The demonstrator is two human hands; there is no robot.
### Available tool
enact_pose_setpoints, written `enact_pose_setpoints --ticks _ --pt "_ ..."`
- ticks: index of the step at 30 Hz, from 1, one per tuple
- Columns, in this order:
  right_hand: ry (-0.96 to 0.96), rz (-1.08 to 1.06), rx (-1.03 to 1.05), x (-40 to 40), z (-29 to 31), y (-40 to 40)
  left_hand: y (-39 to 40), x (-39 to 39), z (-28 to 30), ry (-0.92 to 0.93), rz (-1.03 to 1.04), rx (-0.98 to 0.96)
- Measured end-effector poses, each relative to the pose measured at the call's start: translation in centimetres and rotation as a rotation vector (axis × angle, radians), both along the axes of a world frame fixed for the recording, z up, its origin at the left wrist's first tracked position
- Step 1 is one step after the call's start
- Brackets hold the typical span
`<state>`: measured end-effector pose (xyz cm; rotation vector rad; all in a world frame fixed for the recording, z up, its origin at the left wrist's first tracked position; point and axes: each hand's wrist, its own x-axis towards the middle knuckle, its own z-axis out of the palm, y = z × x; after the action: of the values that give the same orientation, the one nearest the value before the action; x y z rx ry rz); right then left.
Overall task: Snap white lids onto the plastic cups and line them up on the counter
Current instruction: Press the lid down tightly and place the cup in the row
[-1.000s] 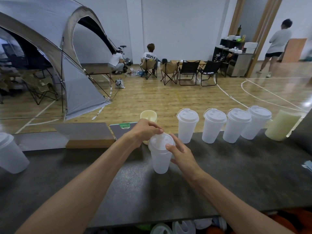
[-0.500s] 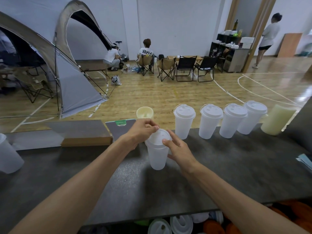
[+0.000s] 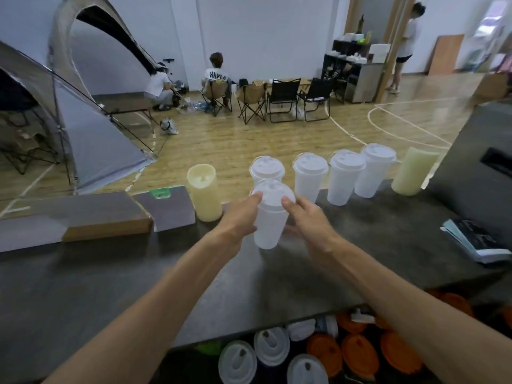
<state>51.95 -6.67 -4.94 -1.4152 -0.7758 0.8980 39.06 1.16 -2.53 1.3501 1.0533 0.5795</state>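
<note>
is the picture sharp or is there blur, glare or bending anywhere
Head view: soft all over, with the held cup and both hands, left and right, slightly smeared; window glare on the floor at right; wide-angle bending curves the counter edge and the tent poles.

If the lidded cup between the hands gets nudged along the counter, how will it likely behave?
The cup looks empty and translucent, so probably light and easily slid. Tall with a narrow base, it may tip if pushed near the lid. Its thin walls likely flex under the left hand.
</note>
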Motion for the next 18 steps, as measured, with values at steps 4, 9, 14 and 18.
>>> enact_pose_setpoints --ticks 4,9,14,18 --pt "-0.020 -0.155 -0.038 8.8 1.0 -3.8 -2.6 9.4 0.1 -0.022 -0.145 0.035" --pt "-0.018 -0.308 -0.017 18.7 1.3 -7.5 -6.4 20.8 -0.2 0.000 -0.265 0.070" --pt "-0.022 -0.371 -0.048 24.7 0.9 -8.7 -7.9 27.5 -0.9 0.032 -0.298 0.096" --pt "-0.037 -0.379 -0.072 26.6 0.9 -7.9 -7.6 29.8 -1.3 0.034 -0.282 0.077"
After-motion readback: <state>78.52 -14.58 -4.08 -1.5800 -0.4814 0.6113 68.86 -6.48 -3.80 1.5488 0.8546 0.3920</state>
